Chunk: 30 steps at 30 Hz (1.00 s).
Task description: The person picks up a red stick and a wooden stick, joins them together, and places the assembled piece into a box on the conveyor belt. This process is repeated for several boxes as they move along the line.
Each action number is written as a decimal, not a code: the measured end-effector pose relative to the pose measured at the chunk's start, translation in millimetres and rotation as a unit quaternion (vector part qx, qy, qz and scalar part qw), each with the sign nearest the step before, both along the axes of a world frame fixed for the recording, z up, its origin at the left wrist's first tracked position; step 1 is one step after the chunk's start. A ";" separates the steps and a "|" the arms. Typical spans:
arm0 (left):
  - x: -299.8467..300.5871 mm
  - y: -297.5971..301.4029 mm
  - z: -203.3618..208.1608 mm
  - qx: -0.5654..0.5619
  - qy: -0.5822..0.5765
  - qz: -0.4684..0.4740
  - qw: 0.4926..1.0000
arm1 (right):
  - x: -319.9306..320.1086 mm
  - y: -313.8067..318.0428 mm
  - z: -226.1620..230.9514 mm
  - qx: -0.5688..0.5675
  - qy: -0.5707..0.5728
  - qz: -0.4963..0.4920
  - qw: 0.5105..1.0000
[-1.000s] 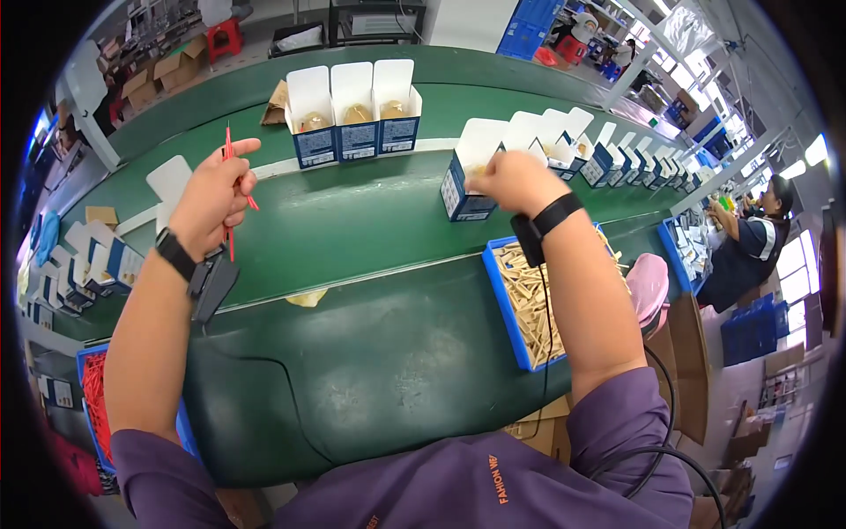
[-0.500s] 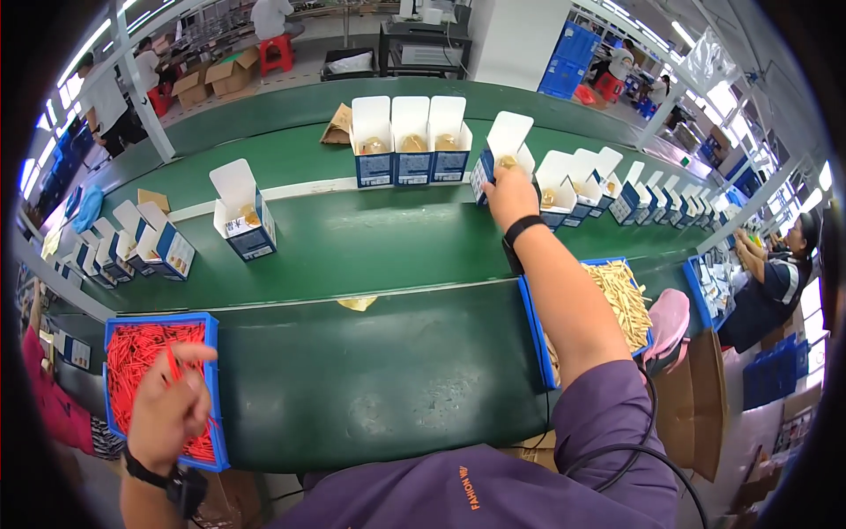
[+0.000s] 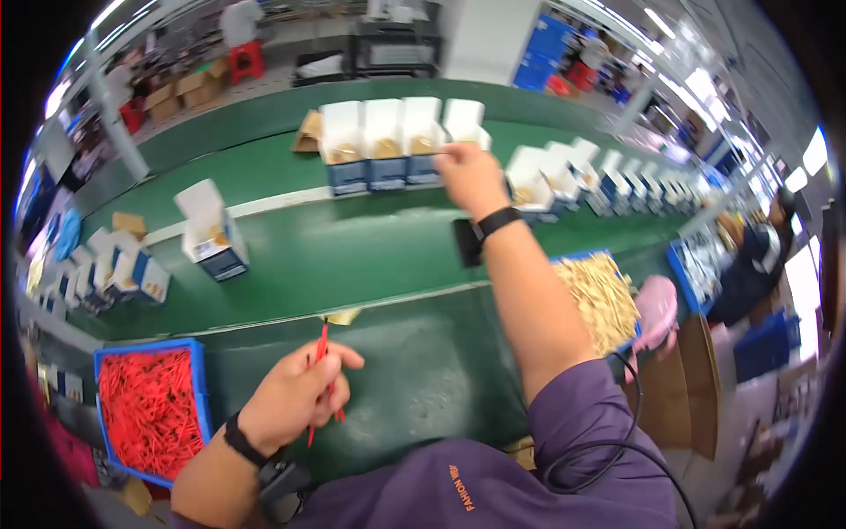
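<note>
My left hand, above the near dark green surface, pinches a few thin red sticks with dark tips. My right hand is at an open blue and white box, fingers closed at its front; they hide much of the box. That box stands at the right end of a row with three similar open boxes, each with a round gold-coloured item inside. Left of my left hand, a blue bin holds many red sticks. Beneath my right forearm, another bin holds beige sticks.
A lone open box stands on the green belt. More open boxes line up at far left and right. A brown carton piece lies beside the row. A pink bag and a person are at right.
My right hand has brought its box leftward to the end of the row. My left hand has moved right, away from the red-stick bin, with red sticks in it. The view has shifted slightly.
</note>
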<state>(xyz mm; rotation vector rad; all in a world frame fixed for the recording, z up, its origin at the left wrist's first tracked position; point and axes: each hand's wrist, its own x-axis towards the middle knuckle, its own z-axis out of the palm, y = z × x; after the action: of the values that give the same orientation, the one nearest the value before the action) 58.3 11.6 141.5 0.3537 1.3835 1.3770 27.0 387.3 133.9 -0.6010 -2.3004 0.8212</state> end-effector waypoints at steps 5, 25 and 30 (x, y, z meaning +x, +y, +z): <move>9.1 53.4 -42.0 0.037 -0.055 -0.104 0.992 | 141.2 -140.3 -5.1 -0.375 -0.073 0.245 0.891; 26.2 66.9 -93.7 0.027 -0.054 -0.113 0.992 | 191.7 -163.5 -94.3 -0.482 -0.012 0.160 0.861; 24.2 71.3 -97.4 0.035 -0.013 -0.025 0.999 | 199.8 -152.6 -98.8 -0.480 -0.012 0.090 0.873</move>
<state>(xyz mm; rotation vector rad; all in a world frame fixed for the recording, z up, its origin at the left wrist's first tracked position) 82.5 83.0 44.1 0.4137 1.2995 1.3861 226.8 234.7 35.1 -0.7932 -1.8518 2.0820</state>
